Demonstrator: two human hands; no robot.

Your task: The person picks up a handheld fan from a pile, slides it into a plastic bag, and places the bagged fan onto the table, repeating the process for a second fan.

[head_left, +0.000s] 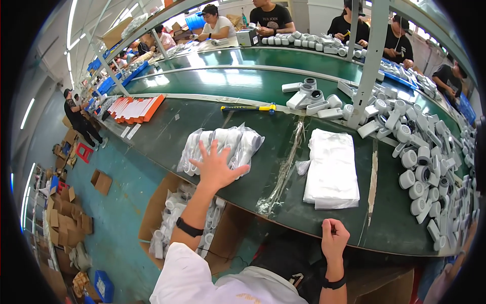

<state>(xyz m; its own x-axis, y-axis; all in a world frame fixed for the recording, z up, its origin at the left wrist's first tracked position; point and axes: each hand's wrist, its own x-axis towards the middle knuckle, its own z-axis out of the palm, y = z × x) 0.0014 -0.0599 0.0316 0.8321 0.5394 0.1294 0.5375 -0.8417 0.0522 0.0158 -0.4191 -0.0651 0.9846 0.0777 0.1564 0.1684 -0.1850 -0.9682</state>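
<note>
My left hand (218, 166) is open, fingers spread wide, over a row of white plastic parts in clear bags (248, 144) on the dark green worktable (283, 137). Its palm covers part of the row, and I cannot tell how firmly it rests there. At the table's front edge my right hand (334, 237) is closed in a loose fist with nothing showing in it. Just beyond that fist lies a flat stack of white plastic bags (331, 169).
Below the table's left front stands a cardboard box (154, 215) with several bagged parts. A hammer (249, 108) with a yellow and black handle lies farther back, and orange-edged white pieces (135, 108) at far left. Loose grey-white parts (422, 157) crowd the right, around a metal post (369, 66).
</note>
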